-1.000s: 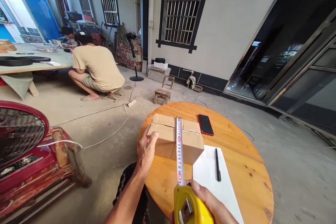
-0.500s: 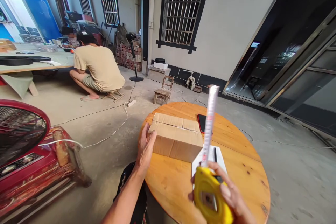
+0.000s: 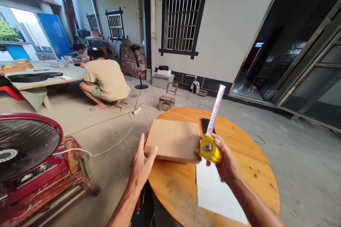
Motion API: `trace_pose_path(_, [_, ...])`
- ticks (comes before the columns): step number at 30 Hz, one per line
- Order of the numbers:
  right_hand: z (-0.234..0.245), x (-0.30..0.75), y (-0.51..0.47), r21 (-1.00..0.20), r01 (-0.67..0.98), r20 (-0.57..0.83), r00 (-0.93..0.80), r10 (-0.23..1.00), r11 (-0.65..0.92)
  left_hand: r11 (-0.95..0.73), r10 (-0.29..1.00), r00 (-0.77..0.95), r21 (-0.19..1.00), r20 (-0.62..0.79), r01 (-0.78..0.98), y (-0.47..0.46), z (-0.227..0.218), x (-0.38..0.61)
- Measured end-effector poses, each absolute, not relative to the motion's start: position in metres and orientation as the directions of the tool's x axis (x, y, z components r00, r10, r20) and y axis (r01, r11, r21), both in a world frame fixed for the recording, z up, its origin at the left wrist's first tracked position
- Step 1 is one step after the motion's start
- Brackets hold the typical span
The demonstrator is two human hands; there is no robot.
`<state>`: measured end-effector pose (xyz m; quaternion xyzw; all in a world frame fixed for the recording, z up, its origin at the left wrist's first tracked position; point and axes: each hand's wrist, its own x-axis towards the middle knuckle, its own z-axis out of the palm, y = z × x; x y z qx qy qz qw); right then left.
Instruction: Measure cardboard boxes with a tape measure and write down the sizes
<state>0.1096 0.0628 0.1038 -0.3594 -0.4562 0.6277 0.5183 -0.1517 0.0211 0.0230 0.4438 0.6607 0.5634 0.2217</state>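
A brown cardboard box [image 3: 173,140] rests on the round wooden table [image 3: 242,163], its broad plain face turned up toward me. My left hand [image 3: 141,163] grips the box's near left corner, thumb on the front and fingers along the side. In my right hand [image 3: 223,156] is a yellow tape measure [image 3: 210,149], with a length of its white blade [image 3: 215,111] sticking up and away. Fingers of that hand come close to the box's right edge; whether they touch it is hidden. Partly under my right arm lies a white sheet of paper [image 3: 213,191].
A dark phone-like object with a red edge [image 3: 204,125] lies behind the box. A red fan [image 3: 34,156] on a wooden stand is at left. A person [image 3: 105,78] squats by a worktable [image 3: 74,74]. A small chair [image 3: 167,97] stands beyond, and cables [image 3: 125,133] cross the floor.
The box has turned, so a plain face replaces the seamed one. My right hand brought the tape measure forward to the box's right side, uncovering more paper. My left hand stays at the left corner.
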Motion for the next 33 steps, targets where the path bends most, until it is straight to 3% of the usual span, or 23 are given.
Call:
trace_pose_path(4, [0.123, 0.106, 0.075, -0.946, -0.323, 0.042, -0.172, 0.984, -0.016, -0.052, 0.818, -0.46, 0.841, 0.345, 0.539, 0.016, 0.022, -0.148])
trace_pose_path(9, [0.109, 0.104, 0.012, -0.845, -0.31, -0.291, -0.417, 0.861, -0.436, -0.171, 0.802, -0.293, 0.669, 0.521, 0.724, 0.009, 0.006, -0.144])
trace_pose_path(13, [0.096, 0.092, -0.025, -0.698, -0.278, -0.467, -0.522, 0.714, -0.66, -0.212, 0.761, -0.296, 0.652, 0.577, 0.728, 0.018, 0.003, -0.139])
trace_pose_path(20, [0.09, 0.074, -0.017, -0.762, -0.234, -0.354, -0.63, 0.691, -0.604, -0.232, 0.704, -0.347, 0.662, 0.62, 0.712, 0.026, 0.003, -0.123])
trace_pose_path(26, [0.088, 0.072, -0.029, -0.812, -0.154, -0.387, -0.582, 0.715, -0.564, -0.214, 0.719, -0.369, 0.694, 0.588, 0.688, -0.006, -0.001, -0.118])
trace_pose_path(29, [0.088, 0.071, -0.031, -0.839, -0.116, -0.386, -0.56, 0.733, -0.531, -0.203, 0.736, -0.361, 0.696, 0.573, 0.689, -0.048, -0.023, -0.113])
trace_pose_path(33, [0.091, 0.071, -0.028, -0.849, -0.09, -0.401, -0.53, 0.747, -0.52, -0.141, 0.833, -0.308, 0.715, 0.459, 0.684, -0.114, -0.089, -0.109])
